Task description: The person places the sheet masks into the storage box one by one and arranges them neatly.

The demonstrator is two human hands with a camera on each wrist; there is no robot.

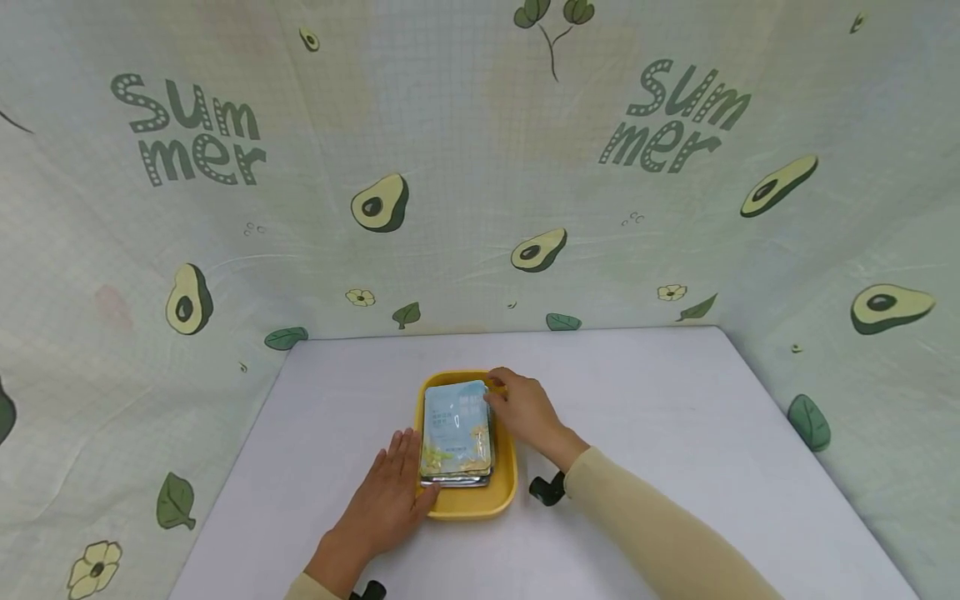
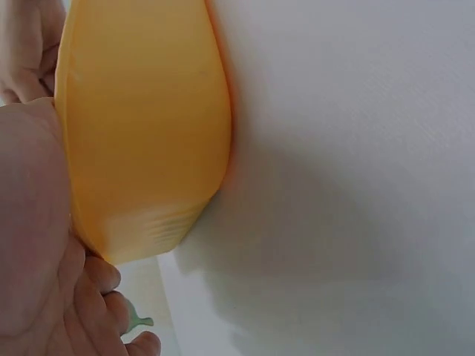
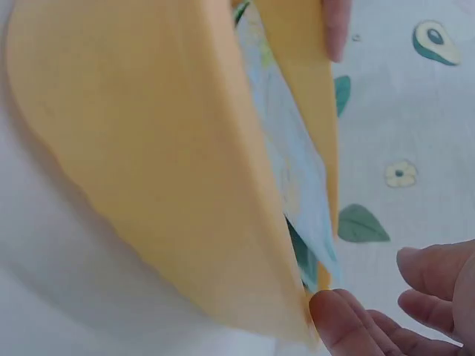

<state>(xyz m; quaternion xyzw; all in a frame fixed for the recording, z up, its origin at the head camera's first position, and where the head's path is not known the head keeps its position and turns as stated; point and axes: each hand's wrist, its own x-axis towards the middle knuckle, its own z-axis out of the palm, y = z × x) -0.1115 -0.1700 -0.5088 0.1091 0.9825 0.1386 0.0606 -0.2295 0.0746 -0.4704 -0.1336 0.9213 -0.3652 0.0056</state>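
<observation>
A yellow plastic basket [image 1: 476, 502] stands on the white table with a small stack of flat sachets in it, the top one a light blue sachet [image 1: 453, 427] with yellow flowers printed low on it. My left hand [image 1: 386, 496] rests along the basket's left rim, fingers straight, its thumb over the near left part. At the far right corner is my right hand [image 1: 528, 412]. In the right wrist view its fingertips [image 3: 330, 315] are right at the basket's rim beside the sachet's corner, with the thumb [image 3: 434, 271] held apart from them.
The white table [image 1: 660, 467] runs out to both sides of the basket. Behind and around it hangs a pale cloth [image 1: 450, 108] printed with avocados, leaves and lettering. A black wrist-camera piece [image 1: 547, 490] sits beneath my right wrist.
</observation>
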